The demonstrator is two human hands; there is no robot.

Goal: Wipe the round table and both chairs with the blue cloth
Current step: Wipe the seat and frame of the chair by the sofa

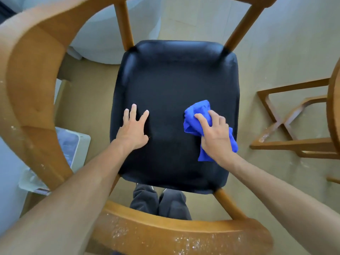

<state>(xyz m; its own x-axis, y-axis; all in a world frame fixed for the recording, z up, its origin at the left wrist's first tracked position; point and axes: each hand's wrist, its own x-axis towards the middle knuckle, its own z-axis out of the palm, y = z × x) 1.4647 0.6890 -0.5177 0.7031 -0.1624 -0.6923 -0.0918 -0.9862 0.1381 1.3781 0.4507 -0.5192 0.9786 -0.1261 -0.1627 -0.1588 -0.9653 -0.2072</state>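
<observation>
I look straight down on a wooden chair with a black padded seat. Its curved wooden backrest runs along the bottom and up the left side, with worn, speckled varnish. My right hand presses a crumpled blue cloth onto the right part of the seat. My left hand lies flat on the left part of the seat, fingers spread, holding nothing. The round table's wooden rim shows at the right edge, with its crossed wooden base on the floor.
A white rounded object stands on the floor beyond the chair at upper left. A pale box-shaped appliance sits on the floor to the left, partly behind the backrest. My dark trouser legs show under the seat's near edge.
</observation>
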